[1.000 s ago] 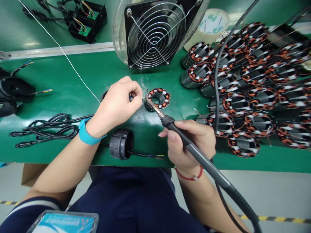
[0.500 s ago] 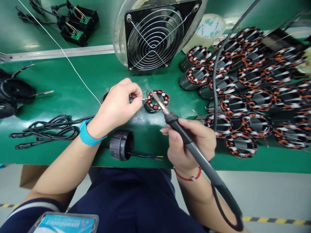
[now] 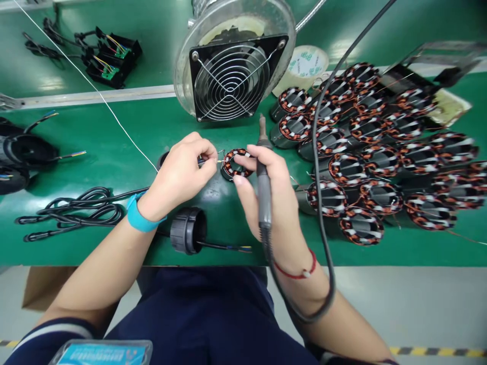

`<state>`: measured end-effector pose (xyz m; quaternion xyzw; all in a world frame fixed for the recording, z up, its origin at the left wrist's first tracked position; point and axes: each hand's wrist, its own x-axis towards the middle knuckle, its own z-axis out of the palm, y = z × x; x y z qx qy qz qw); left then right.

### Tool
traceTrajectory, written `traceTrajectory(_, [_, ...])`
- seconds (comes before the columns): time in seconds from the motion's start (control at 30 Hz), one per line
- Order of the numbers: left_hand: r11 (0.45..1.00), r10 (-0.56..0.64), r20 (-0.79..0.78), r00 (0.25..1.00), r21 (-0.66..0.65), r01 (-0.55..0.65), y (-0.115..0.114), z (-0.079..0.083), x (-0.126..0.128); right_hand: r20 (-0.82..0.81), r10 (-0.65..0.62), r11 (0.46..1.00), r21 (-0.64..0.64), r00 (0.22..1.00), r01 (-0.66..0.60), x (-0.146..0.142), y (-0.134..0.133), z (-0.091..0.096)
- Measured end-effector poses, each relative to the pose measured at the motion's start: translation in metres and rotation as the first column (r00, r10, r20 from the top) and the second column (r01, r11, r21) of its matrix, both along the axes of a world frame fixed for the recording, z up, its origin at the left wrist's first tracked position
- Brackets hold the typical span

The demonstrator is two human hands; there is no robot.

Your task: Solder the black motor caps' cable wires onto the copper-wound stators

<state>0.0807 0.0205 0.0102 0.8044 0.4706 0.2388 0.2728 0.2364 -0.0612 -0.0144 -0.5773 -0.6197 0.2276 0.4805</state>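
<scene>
1. A person sits at the near edge of a green work surface, seen from above, with both bare hands near its middle.
2. The left hand has its thumb and fingertips pinched together on thin wire ends. These reach to the left side of a small stator ring.
3. The stator ring, wound with copper wire and white insulation, lies flat on the surface, between the two hands and in front of a fan.
4. The right hand is closed around a soldering iron, which lies along the palm. Its tip points toward the far edge, clear of the ring. The thumb and forefinger of this hand touch the right side of the ring.
5. The iron's black cord loops below the right wrist and runs up toward the far right corner.
6. A caged fan stands upright just beyond the ring.
7. A large heap of similar stators fills the right side of the surface, and a roll of tape sits behind it.
8. A black round cap with a cable lies at the near edge, below the left hand.
9. Coiled black cables lie toward the left edge.
</scene>
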Motion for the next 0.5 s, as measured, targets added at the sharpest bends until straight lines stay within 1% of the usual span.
traceTrajectory(0.1, [1.000,-0.012,-0.005,1.000,0.014,0.012,0.000,0.000,-0.001,0.015,0.012,0.998,-0.054,1.000,-0.011,-0.003,0.005,-0.005])
traceTrajectory(0.17, [0.999,-0.023,-0.016,1.000,0.022,0.023,-0.001,0.001,-0.002,0.016,-0.006,0.999,-0.052,1.000,0.007,-0.005,0.006,-0.009])
traceTrajectory(0.23, [0.999,-0.037,-0.029,0.999,0.020,0.037,-0.001,0.003,-0.002,0.014,-0.050,0.998,-0.036,0.999,0.051,-0.007,0.006,-0.012])
traceTrajectory(0.33, [0.998,-0.056,-0.014,0.998,-0.028,0.055,-0.001,0.005,-0.004,0.057,-0.112,0.993,-0.016,0.992,0.113,-0.010,0.008,-0.014])
traceTrajectory(0.43, [0.992,-0.057,0.038,0.998,-0.108,0.060,0.001,0.006,-0.006,0.093,-0.109,0.994,0.005,0.990,0.109,-0.015,0.011,-0.014])
traceTrajectory(0.5, [0.989,-0.052,0.059,0.997,-0.137,0.060,0.001,0.005,-0.008,0.110,-0.110,0.994,0.022,0.988,0.108,-0.018,0.012,-0.014])
